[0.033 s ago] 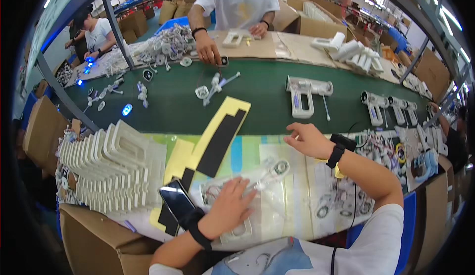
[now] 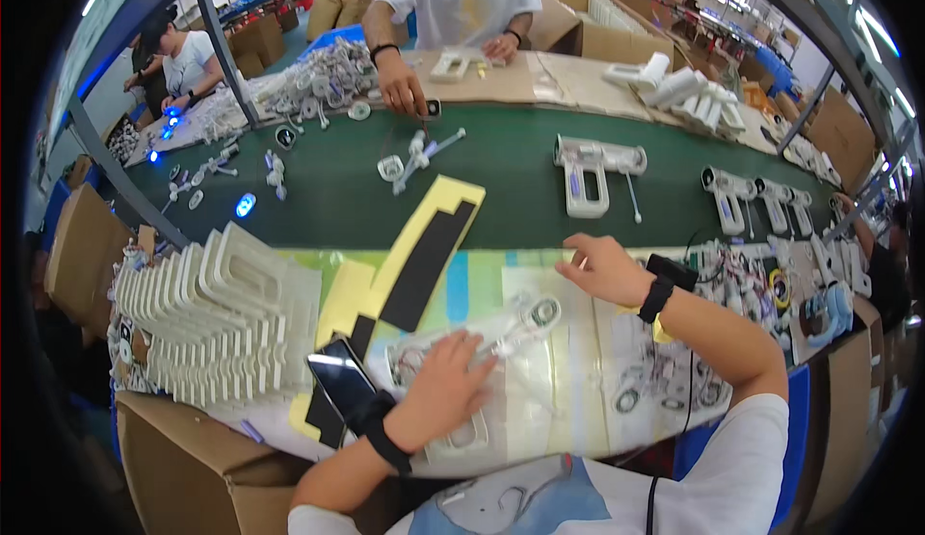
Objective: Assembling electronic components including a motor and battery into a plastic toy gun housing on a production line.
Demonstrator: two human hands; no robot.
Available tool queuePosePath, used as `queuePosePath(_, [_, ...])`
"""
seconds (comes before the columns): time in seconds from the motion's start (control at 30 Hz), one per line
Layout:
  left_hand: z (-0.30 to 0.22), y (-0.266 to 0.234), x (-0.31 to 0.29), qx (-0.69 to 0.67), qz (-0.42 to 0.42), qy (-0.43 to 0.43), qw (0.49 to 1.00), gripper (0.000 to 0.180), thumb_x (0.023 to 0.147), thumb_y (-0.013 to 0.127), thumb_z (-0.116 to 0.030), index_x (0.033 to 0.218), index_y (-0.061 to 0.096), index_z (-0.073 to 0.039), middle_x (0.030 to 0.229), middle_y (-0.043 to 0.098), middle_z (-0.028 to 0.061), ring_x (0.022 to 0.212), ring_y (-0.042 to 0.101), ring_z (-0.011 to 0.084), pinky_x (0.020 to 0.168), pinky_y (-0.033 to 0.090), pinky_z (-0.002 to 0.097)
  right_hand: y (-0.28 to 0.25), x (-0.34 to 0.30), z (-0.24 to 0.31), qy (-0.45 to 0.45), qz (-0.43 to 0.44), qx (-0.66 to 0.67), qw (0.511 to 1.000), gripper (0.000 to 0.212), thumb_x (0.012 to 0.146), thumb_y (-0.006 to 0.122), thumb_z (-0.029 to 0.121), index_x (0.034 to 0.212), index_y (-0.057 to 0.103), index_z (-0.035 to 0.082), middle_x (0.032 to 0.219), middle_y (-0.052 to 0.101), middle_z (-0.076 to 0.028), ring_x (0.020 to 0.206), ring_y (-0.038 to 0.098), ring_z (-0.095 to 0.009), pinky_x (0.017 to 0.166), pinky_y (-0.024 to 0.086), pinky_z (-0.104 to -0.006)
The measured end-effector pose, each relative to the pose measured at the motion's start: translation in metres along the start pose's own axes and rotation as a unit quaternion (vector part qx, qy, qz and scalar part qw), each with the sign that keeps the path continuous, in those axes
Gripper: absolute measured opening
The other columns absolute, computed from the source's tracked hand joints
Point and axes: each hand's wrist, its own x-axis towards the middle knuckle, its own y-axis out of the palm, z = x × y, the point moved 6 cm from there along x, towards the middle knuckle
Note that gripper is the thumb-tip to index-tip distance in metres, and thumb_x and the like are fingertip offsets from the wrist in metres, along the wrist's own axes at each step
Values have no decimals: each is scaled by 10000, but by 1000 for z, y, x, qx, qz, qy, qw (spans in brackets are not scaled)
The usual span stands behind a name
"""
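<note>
My left hand (image 2: pixel 445 391) lies with its fingers spread over a white gun-shaped plastic shell (image 2: pixel 466 437) on the worktable. Wires and small parts show at the shell's left end, and a round-ended piece (image 2: pixel 541 314) at its upper right; the hand hides part of the middle. Off to the right, my right hand (image 2: pixel 605 270) hovers near the table's far edge, fingers loosely bent, thumb apart, nothing visible in it. Black bands circle both wrists. A dark phone (image 2: pixel 339 378) rests beside my left wrist.
Stacked white shells (image 2: pixel 226 318) stand at left; yellow-and-black strips (image 2: pixel 429 265) lie beside them. Beyond runs a green conveyor belt (image 2: pixel 501 193) with gun-shaped assemblies (image 2: pixel 583 174) and loose parts. Opposite, a person's hand (image 2: pixel 400 87) holds a small part. Wired components (image 2: pixel 737 280) crowd the right.
The view has tilted slightly, so the scene sits a little higher. My right hand's fingers are a bit more bent; my left hand stays over the shell.
</note>
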Motion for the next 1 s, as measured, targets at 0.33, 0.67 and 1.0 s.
queuePosePath(0.33, [-11,8,31,80,-99,29,991,317,710,710,-107,1008,601,-98,1189,525,135,1148,467,358,1006,341,472,68,-32,-41,180,36,247,951,397,811,693,311,835,667,-84,668,657,-133,491,631,-188,534,527,-296])
queuePosePath(0.67, [2,24,47,-2,-50,-84,995,194,716,714,-97,890,627,-106,1153,571,88,1127,507,304,920,352,533,70,20,57,-37,-238,-256,936,73,676,647,128,697,676,64,703,650,-158,694,660,-342,613,525,-428])
queuePosePath(1.0, [17,28,43,-54,-63,-128,988,190,717,746,-151,887,661,-152,1225,555,105,1140,503,318,971,311,542,79,15,24,-124,-50,69,989,320,741,665,187,987,679,-18,934,673,-213,845,645,-367,775,520,-388])
